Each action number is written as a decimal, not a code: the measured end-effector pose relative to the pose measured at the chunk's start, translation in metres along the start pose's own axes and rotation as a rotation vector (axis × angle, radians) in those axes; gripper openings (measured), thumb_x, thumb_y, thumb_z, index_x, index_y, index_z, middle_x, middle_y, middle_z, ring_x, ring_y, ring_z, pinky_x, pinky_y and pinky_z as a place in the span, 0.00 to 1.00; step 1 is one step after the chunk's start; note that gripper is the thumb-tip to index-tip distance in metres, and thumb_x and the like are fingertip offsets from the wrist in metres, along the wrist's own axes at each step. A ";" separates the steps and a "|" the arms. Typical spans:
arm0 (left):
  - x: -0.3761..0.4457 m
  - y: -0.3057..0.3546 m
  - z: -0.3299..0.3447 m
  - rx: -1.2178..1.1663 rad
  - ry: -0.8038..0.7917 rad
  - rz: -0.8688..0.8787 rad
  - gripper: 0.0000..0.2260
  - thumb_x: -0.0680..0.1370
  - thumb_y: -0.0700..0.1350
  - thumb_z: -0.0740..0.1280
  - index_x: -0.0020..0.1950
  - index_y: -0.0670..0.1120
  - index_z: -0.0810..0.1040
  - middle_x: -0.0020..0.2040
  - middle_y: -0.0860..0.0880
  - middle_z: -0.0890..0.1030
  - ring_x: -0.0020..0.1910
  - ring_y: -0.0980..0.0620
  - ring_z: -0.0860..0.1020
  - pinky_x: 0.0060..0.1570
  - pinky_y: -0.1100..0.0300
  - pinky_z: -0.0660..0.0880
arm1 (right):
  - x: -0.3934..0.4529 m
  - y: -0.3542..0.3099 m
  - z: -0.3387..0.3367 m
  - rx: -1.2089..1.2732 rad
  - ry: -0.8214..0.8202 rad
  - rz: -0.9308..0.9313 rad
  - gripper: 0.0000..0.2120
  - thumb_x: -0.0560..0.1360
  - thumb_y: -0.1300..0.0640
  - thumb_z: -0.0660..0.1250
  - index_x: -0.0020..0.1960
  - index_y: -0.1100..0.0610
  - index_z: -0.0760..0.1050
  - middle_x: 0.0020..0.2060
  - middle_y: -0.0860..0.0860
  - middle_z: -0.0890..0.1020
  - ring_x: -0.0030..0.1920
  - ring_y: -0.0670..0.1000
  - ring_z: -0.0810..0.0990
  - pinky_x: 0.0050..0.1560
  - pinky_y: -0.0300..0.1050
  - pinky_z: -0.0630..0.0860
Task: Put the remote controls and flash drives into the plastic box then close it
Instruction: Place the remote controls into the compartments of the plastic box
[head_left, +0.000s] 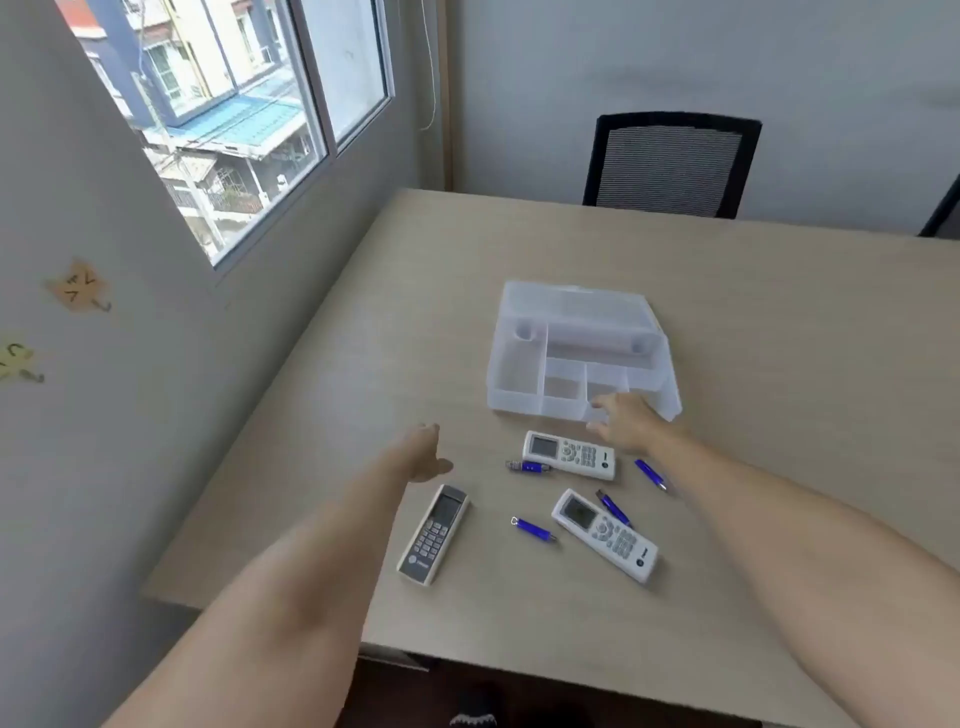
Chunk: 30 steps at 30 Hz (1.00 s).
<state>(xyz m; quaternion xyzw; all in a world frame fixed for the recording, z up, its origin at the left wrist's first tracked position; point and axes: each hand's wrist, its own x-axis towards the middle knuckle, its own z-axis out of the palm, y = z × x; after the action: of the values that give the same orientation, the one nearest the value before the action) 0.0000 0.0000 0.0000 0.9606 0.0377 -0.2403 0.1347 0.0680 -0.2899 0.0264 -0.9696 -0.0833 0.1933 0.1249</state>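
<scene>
A translucent plastic box (519, 364) with several empty compartments stands open on the table, its lid (576, 304) tilted back behind it. Three remotes lie in front of it: a white one (569, 454) nearest the box, a second white one (605, 535) and a grey one (434, 535) at the left. Several blue flash drives (529, 466) (535, 530) (614, 508) (650, 474) lie scattered among them. My right hand (623, 421) hovers open at the box's front edge, just above the nearest white remote. My left hand (423, 452) is open above the grey remote, holding nothing.
The wooden table (779, 364) extends far to the right and back. A black mesh office chair (670, 166) stands at its far side. A wall with a window (234, 114) runs along the left edge of the table.
</scene>
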 end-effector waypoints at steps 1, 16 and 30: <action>-0.006 -0.002 0.014 0.055 -0.064 -0.030 0.28 0.78 0.51 0.66 0.71 0.36 0.64 0.70 0.38 0.69 0.70 0.41 0.68 0.67 0.51 0.67 | 0.001 0.000 0.010 -0.016 -0.035 0.016 0.22 0.78 0.52 0.64 0.68 0.62 0.70 0.66 0.62 0.75 0.66 0.61 0.73 0.65 0.53 0.71; -0.012 0.002 0.111 -0.181 -0.033 -0.417 0.23 0.73 0.50 0.67 0.62 0.38 0.67 0.60 0.40 0.72 0.58 0.40 0.76 0.50 0.51 0.76 | 0.061 0.053 0.104 -0.242 -0.114 -0.141 0.25 0.73 0.51 0.68 0.65 0.59 0.66 0.62 0.57 0.74 0.62 0.58 0.73 0.61 0.53 0.71; 0.142 0.094 -0.022 -0.921 0.140 -0.060 0.23 0.78 0.43 0.66 0.69 0.41 0.60 0.53 0.45 0.72 0.45 0.51 0.74 0.41 0.58 0.74 | 0.062 0.082 0.029 0.318 -0.078 -0.338 0.24 0.68 0.47 0.69 0.59 0.52 0.62 0.51 0.49 0.78 0.44 0.52 0.79 0.40 0.43 0.74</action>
<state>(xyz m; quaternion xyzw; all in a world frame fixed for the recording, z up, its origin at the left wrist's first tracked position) 0.1480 -0.0831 -0.0258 0.8131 0.1773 -0.1368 0.5373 0.1222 -0.3493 -0.0439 -0.9018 -0.2177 0.2176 0.3035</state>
